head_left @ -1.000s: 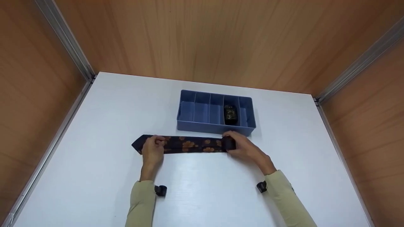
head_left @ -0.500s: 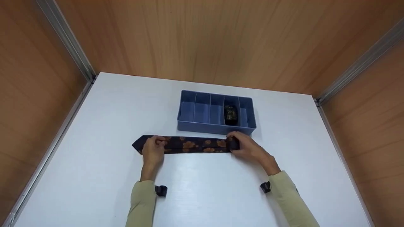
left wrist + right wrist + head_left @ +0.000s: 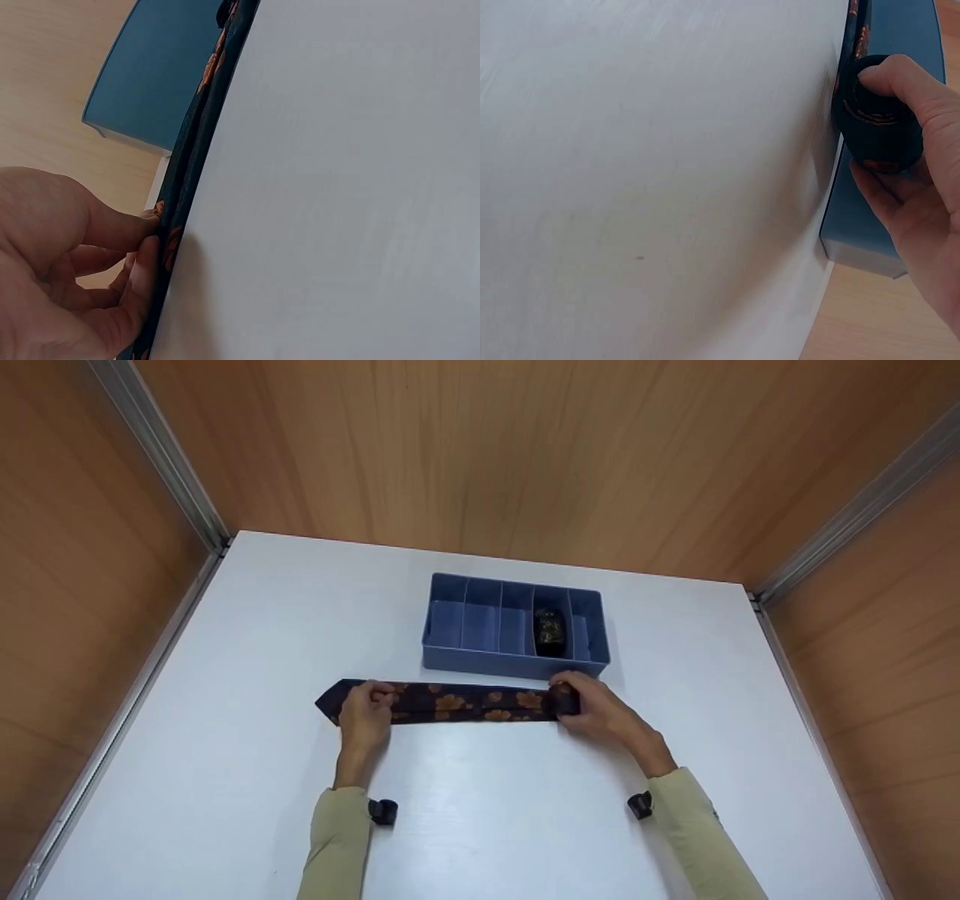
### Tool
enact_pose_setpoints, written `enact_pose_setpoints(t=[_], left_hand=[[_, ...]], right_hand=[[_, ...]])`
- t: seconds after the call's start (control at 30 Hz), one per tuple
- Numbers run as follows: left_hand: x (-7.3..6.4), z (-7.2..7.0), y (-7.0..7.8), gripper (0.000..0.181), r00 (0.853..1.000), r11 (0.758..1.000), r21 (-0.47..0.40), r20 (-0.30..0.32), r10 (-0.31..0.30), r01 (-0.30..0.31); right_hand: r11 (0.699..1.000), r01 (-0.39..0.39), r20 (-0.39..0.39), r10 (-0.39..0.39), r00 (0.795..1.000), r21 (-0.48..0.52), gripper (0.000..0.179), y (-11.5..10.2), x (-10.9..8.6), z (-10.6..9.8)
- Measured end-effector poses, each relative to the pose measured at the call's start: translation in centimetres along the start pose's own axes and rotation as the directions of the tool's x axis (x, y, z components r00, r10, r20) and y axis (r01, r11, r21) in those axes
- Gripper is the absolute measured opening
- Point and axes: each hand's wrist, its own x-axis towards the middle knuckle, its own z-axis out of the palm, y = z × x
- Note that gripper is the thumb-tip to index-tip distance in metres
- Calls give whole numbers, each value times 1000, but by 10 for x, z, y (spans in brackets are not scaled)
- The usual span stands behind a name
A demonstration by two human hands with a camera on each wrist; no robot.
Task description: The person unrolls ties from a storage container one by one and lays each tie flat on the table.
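A dark necktie (image 3: 450,703) with orange flowers lies across the white table, its pointed end at the left. My left hand (image 3: 365,716) pinches it near that end; thumb and fingertips meet at the tie (image 3: 174,195) in the left wrist view. At the other end the tie is wound into a thick roll (image 3: 566,699). My right hand (image 3: 600,715) grips this roll, and the right wrist view shows the thumb on the face of the coil (image 3: 881,124) with fingers around its far side.
Just beyond the tie stands a blue divided box (image 3: 510,661) with several compartments. A dark patterned rolled bundle (image 3: 550,632) sits in its second compartment from the right. Wooden panels (image 3: 480,457) enclose the table at the back and sides.
My right hand has moved a little to the right with the roll. More of the flat, flowered tie shows to the left of the roll. My left hand has stayed nearly in place.
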Motion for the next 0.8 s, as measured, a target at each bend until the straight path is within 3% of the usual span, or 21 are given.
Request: enact_pose_setpoints(t=[0.57, 0.8], left_hand=[[3, -1, 2, 17, 999, 1000, 12, 43, -12, 11], [4, 0, 2, 17, 999, 1000, 18, 44, -5, 4]], right_hand=[[999, 2, -20, -3, 1000, -48, 54, 12, -12, -9], [998, -34, -24, 32, 999, -60, 54, 13, -19, -12]])
